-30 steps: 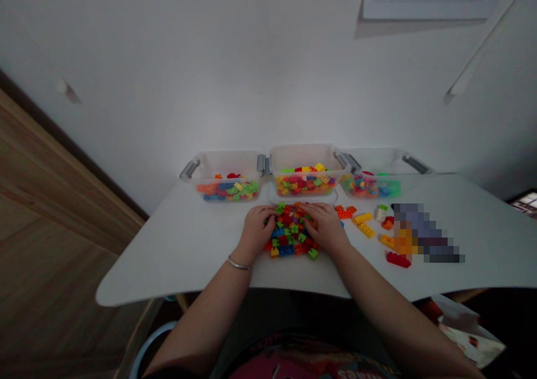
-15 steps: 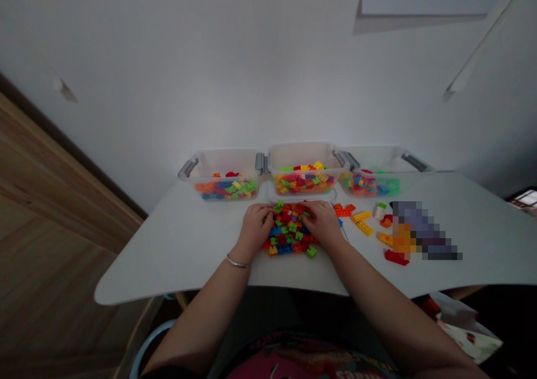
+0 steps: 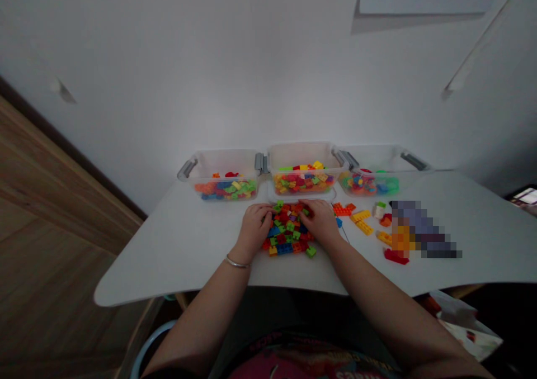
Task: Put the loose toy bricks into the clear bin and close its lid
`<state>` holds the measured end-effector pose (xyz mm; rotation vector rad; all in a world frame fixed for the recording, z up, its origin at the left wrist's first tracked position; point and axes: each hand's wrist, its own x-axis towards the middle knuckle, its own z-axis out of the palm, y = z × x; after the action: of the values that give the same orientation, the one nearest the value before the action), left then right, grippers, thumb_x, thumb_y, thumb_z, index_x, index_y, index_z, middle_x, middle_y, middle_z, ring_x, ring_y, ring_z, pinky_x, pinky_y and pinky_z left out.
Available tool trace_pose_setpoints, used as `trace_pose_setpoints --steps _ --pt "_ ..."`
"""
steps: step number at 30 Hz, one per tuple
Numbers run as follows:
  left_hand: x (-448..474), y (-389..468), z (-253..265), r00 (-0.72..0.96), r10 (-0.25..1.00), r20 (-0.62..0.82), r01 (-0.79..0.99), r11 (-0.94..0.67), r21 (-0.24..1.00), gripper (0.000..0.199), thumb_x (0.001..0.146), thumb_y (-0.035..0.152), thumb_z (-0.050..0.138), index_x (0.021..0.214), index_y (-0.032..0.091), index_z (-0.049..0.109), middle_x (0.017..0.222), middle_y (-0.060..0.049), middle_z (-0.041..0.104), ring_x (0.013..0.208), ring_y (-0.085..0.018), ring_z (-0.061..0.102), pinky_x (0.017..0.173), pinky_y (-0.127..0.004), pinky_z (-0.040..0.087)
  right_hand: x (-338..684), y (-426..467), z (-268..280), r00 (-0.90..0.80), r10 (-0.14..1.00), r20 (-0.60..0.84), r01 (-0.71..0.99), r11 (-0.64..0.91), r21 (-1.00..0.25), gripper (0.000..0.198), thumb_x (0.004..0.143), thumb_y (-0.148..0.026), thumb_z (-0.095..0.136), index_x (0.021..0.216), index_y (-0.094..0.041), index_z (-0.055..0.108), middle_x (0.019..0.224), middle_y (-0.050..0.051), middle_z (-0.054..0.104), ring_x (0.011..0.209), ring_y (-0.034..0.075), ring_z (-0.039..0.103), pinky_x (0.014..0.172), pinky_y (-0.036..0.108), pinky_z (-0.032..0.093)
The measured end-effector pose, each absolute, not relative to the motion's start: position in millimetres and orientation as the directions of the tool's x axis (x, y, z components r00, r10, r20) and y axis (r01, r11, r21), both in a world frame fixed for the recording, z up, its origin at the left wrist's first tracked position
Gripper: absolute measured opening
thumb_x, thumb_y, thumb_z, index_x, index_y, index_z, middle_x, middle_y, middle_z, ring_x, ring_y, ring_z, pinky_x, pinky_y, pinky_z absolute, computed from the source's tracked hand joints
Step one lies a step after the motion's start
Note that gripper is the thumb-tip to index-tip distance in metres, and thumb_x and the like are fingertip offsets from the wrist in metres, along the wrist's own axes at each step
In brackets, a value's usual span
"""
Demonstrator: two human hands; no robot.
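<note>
A dense layer of toy bricks (image 3: pixel 287 231) in red, green, blue, orange and purple lies on the white table in front of me. At its upper left, my left hand (image 3: pixel 257 226), with a bangle at the wrist, has fingers and thumb curled in on bricks. My right hand (image 3: pixel 321 222) reaches over the upper right side, its fingers bent down around bricks there. Fingertips partly hide the exact pieces in each hand. Along the near side runs a row with a yellow, a long blue and a green brick (image 3: pixel 311 251).
Clear bins stand against the wall: a left bin (image 3: pixel 226 164), a middle bin (image 3: pixel 302 155) and a right bin (image 3: pixel 373 158), all with toy pieces inside. Right of my hand lie orange bricks (image 3: pixel 344 209), yellow bricks (image 3: pixel 362 221), a red brick (image 3: pixel 396 256) and a pixelated item (image 3: pixel 419 225).
My right hand has shifted slightly left over the bricks. My left hand stays in nearly the same place.
</note>
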<state>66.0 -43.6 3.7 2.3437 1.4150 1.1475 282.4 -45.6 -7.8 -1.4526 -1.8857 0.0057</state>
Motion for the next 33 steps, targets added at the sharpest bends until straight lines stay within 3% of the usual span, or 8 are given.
trace_pose_setpoints --steps 9,14,19,26,33 --pt "65 -45 5 0.244 0.821 0.517 0.683 -0.524 0.509 0.019 0.086 0.016 0.051 0.089 0.021 0.07 0.103 -0.005 0.071 0.102 -0.021 0.062 0.096 -0.042 0.048 289 -48 20 0.177 0.709 0.683 0.665 0.425 -0.614 0.032 0.083 -0.031 0.052 0.113 -0.022 0.06 0.103 0.01 0.067 0.092 0.024 0.062 0.086 0.043 0.051" --pt "65 -46 6 0.242 0.825 0.511 0.682 -0.519 0.515 0.019 0.086 0.015 0.052 0.09 0.02 0.07 0.103 -0.006 0.071 0.102 -0.021 0.062 0.097 -0.042 0.048 297 -24 56 0.236 0.633 0.738 0.62 0.487 -0.616 0.036 0.083 -0.035 0.052 0.116 -0.019 0.054 0.107 0.011 0.064 0.093 0.021 0.061 0.083 0.037 0.051" --pt "65 -46 5 0.239 0.828 0.508 0.677 -0.517 0.524 0.019 0.086 0.015 0.052 0.091 0.02 0.07 0.105 -0.006 0.071 0.103 -0.022 0.061 0.097 -0.042 0.047 297 5 80 0.267 0.653 0.709 0.64 0.43 -0.637 0.038 0.084 -0.034 0.05 0.119 -0.019 0.052 0.106 0.011 0.066 0.093 0.02 0.061 0.085 0.036 0.048" --pt "64 -46 3 0.231 0.818 0.527 0.667 -0.527 0.526 0.018 0.085 0.014 0.053 0.09 0.019 0.07 0.104 -0.006 0.071 0.102 -0.021 0.061 0.097 -0.042 0.047 288 12 84 0.146 0.784 0.603 0.861 0.2 -0.468 0.03 0.084 -0.035 0.05 0.101 -0.02 0.07 0.096 0.01 0.071 0.095 0.027 0.059 0.091 0.043 0.038" --pt "65 -47 5 0.234 0.814 0.531 0.674 -0.529 0.515 0.019 0.085 0.013 0.053 0.089 0.02 0.07 0.103 -0.006 0.071 0.102 -0.021 0.061 0.097 -0.041 0.048 287 9 86 0.092 0.815 0.573 0.923 0.147 -0.357 0.035 0.088 -0.037 0.045 0.09 -0.019 0.074 0.086 0.011 0.072 0.087 0.027 0.06 0.084 0.042 0.038"
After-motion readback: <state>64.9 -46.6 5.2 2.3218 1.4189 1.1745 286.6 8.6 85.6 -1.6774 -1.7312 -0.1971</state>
